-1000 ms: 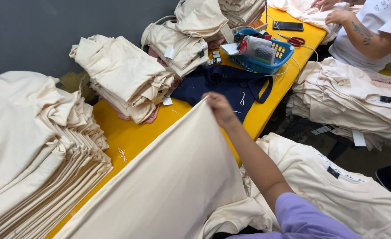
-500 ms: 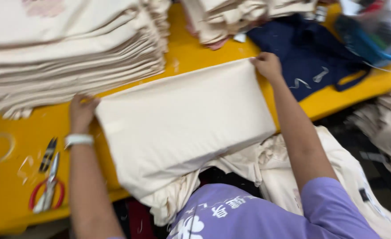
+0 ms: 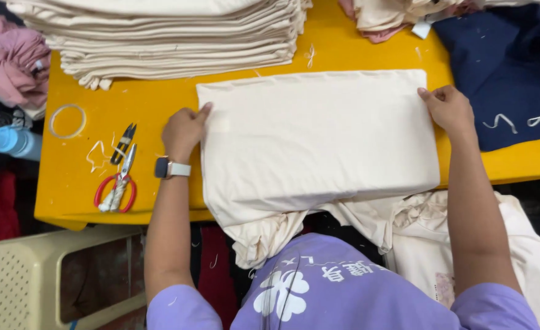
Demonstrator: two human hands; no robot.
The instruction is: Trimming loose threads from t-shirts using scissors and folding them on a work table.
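- Lying flat on the yellow surface (image 3: 154,116), the cream cloth (image 3: 319,140) is spreading between both hands, with its near edge hanging over the surface's front edge.
- The left hand (image 3: 184,131) is resting at the cloth's left edge; its grip is pinching that edge near the far corner, thumb on top.
- A watch (image 3: 171,168) with a white band is sitting on the left wrist.
- The right hand (image 3: 447,109) is resting at the cloth's far right corner; its grip is closing on that corner, fingers curled.
- A stack of folded cream cloths (image 3: 172,36) is lying beyond the cloth, near its far edge.
- Red-handled scissors (image 3: 118,183) and small black snips (image 3: 123,142) are lying left of the left hand, just beside each other.
- A pale ring (image 3: 67,121) is lying farther left.
- A navy cloth (image 3: 508,67) is lying just right of the right hand.
- More cream cloths (image 3: 466,244) are hanging below the surface's front edge.
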